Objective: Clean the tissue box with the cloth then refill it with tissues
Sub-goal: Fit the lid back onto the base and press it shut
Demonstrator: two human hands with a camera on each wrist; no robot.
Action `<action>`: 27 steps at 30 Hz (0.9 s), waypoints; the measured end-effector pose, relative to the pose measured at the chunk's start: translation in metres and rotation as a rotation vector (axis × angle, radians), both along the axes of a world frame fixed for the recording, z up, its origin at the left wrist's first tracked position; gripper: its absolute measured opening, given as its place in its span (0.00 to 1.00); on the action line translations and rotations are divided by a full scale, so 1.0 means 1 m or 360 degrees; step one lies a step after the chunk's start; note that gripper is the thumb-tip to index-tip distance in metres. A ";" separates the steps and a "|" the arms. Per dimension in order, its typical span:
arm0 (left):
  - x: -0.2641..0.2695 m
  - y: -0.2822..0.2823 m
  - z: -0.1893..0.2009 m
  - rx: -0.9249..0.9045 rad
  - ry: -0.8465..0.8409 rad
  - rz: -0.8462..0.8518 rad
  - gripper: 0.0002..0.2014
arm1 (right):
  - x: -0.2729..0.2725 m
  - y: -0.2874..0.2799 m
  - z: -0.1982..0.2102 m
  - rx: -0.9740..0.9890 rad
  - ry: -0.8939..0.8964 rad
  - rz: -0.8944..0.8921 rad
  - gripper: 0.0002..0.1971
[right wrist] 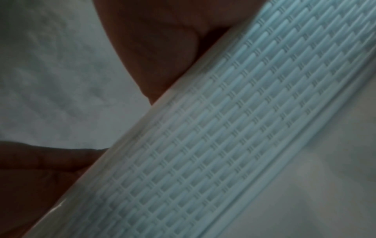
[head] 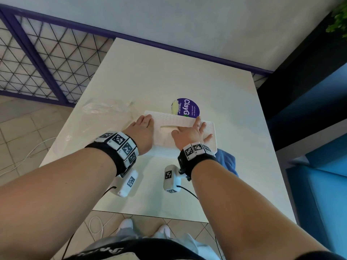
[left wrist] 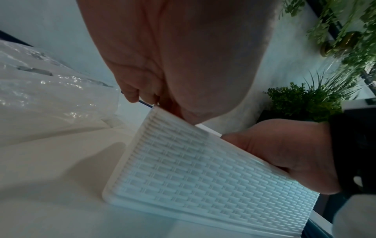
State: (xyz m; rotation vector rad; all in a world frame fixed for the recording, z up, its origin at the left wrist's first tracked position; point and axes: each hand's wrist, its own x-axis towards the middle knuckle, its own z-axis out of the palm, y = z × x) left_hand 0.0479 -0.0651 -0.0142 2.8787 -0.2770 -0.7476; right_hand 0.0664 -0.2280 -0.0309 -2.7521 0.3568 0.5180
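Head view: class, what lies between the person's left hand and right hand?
The top of the tissue box, with its oval slot, in the head view.

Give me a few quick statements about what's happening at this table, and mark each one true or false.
1. The left grip and the right grip both touch the tissue box. True.
2. The right grip holds the blue cloth. False: the cloth lies on the table beside the right wrist, and no hand holds it.
3. A round purple sticker lies just beyond the box. True.
4. The clear plastic wrapper lies to the right of the box. False: it lies to the left of the box.
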 end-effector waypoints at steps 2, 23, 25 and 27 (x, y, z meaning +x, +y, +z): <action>0.000 0.001 -0.002 -0.0013 -0.0001 0.0000 0.37 | 0.001 0.000 0.002 0.0026 0.0011 -0.0020 0.19; -0.003 -0.001 -0.001 -0.0057 -0.0044 0.0002 0.37 | 0.011 0.005 0.002 -0.0028 0.0162 -0.0007 0.23; -0.003 -0.001 -0.001 -0.0049 -0.0054 -0.0005 0.36 | 0.011 0.005 0.001 -0.0032 0.0163 -0.0023 0.24; -0.003 -0.001 -0.002 -0.0049 -0.0055 0.0000 0.36 | 0.012 0.006 0.002 -0.0040 0.0157 -0.0046 0.25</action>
